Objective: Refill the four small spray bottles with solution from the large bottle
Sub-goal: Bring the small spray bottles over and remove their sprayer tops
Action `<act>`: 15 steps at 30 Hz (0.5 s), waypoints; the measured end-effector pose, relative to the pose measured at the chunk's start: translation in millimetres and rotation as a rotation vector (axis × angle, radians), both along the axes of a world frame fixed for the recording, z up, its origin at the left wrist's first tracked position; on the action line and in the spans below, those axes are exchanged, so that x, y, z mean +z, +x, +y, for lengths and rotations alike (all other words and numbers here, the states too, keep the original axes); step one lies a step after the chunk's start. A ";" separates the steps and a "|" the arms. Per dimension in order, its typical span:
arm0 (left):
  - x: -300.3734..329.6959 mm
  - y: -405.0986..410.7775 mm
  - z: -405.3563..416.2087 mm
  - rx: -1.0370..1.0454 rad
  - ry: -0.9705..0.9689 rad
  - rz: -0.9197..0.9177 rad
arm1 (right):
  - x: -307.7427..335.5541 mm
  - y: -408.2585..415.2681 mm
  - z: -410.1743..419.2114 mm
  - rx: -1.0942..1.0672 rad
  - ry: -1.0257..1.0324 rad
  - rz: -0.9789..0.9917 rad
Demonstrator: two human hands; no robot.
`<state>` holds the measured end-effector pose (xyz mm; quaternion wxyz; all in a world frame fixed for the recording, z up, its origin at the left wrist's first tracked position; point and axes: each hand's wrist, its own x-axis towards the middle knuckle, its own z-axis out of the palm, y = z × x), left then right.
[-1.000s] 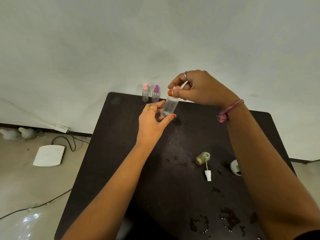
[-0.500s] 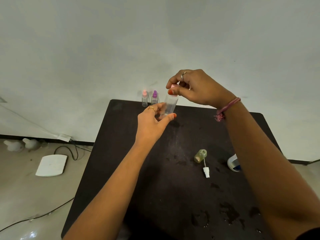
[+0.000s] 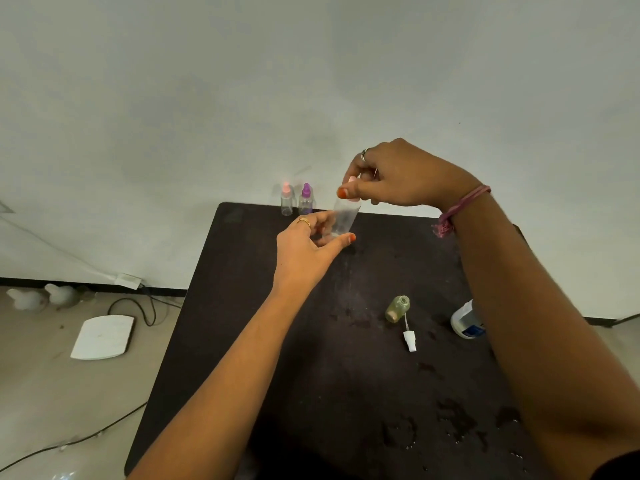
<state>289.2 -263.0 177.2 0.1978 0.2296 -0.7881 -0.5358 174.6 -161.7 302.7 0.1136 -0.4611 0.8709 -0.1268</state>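
The left hand (image 3: 304,251) grips one clear spray bottle (image 3: 343,218) while the right hand (image 3: 391,174) pinches its pink cap (image 3: 352,180). Beyond the fingers stand two capped bottles, pink-capped (image 3: 286,199) and purple-capped (image 3: 306,199); nearer lies one uncapped green bottle (image 3: 397,308).

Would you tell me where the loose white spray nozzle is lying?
The white spray nozzle lies on the dark table, right of centre, just in front of the open green bottle.

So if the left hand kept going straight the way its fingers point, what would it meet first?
Past the clear bottle the left hand already holds, probably the purple-capped bottle at the table's far edge, though depth is unclear.
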 end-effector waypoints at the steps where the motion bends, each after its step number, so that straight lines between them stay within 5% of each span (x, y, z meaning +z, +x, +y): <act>1: -0.9 0.0 0.1 0.003 0.002 -0.003 | 0.5 -1.3 1.9 0.041 0.010 -0.001; 15: -11.8 1.7 8.0 0.003 0.043 0.007 | -5.9 2.0 9.6 -0.006 0.069 -0.064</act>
